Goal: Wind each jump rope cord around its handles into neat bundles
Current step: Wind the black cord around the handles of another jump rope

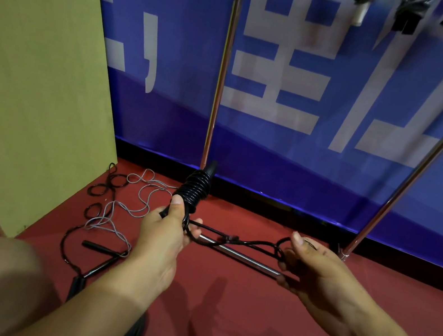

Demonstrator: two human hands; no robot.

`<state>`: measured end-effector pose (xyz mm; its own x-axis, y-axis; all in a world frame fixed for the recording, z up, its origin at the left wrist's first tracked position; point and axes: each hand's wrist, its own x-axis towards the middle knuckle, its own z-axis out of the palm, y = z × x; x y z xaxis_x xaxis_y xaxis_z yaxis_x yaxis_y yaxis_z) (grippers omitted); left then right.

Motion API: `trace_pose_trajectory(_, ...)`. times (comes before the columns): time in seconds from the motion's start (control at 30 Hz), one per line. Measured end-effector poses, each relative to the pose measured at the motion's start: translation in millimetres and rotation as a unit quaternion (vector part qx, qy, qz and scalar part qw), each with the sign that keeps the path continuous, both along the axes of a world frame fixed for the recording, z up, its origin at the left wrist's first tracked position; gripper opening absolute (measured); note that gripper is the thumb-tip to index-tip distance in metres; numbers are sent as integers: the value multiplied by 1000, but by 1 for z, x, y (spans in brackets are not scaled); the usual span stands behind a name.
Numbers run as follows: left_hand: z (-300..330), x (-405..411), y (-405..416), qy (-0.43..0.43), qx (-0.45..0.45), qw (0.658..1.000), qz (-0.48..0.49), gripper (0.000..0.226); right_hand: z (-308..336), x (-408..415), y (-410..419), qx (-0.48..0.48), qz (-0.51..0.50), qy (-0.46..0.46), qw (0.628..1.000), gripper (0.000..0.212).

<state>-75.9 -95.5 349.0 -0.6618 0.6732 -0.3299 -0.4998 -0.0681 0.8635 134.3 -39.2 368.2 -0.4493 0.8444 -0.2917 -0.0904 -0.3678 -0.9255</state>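
Bundle: black jump rope handles (194, 189) with cord coiled round them in close turns, held up off the floor in front of the blue banner (321, 67).
Left hand (165, 235): fingers curled round the lower end of the handles, thumb pressed against the lowest coils.
Loose cord (245, 241): the unwound tail runs from the bundle across to the right, ending in a small loop.
Right hand (317, 270): fingers narrow, pinching that loop, thumb on top.
Step in hand: by my judgement, winding the last stretch onto the bundle; most of the cord looks already wound.
Doing it well: keep the tail taut between the two hands, lay each new turn touching the one before with no crossing, pin the coils with the left thumb so they do not slip, and tuck the end under a turn.
Risk: slack in the tail could let the lower coils spring loose.
Floor (249, 306): red, with a metal rack bar (246, 258) lying just beneath the stretched cord.
Ropes counted: one in hand; on the floor to the left, one black rope (105, 191) and one grey rope (129, 211), tangled together, so at least three.
Handles on floor: two black ones (91, 244) plainly seen; others cannot be told.
Cardboard box (29, 74): one, at the left.
Rack poles (223, 64): two upright.
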Motion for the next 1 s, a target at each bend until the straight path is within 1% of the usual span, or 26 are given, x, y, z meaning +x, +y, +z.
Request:
trace_pose_trajectory(0.13, -4, -2, 1, 12, -13, 1000, -11, 30, 2, 4, 9, -11, -73, -11, 997, 38)
trace_pose_trajectory(0.23, -6, -3, 2, 32, -22, 999, -24, 29, 3, 8, 15, -14, -114, 12, 993, 37)
trace_pose_trajectory(0.33, -9, 1, 3, 60, -26, 997, -46, 27, 1, 7, 15, -17, -115, 31, 993, 35)
trace_pose_trajectory(0.47, -14, 7, 5, 69, -28, 994, -79, 25, 1, 3, 12, -29, -104, 75, 991, 33)
trace_pose_trajectory(0.57, -18, 7, 6, 72, -34, 992, -99, 29, 4, 3, 13, -24, -105, 116, 987, 37)
trace_pose_trajectory(0.63, -21, 6, 6, 79, -46, 990, -110, 32, 5, 4, 14, -14, -120, 103, 987, 48)
trace_pose_trajectory(0.77, -25, 1, 5, 93, -63, 988, -105, 30, 1, 8, 17, 12, -163, 39, 986, 71)
trace_pose_trajectory(0.87, -27, -3, 3, 115, -84, 986, -90, 28, -2, 14, 22, 39, -201, 43, 978, 75)
trace_pose_trajectory(0.93, -29, -5, 1, 139, -99, 982, -81, 22, -4, 15, 22, 74, -195, 36, 977, 77)
trace_pose_trajectory(1.0, -33, -6, 1, 168, -117, 976, -73, 18, -6, 15, 21, 111, -187, 31, 976, 73)
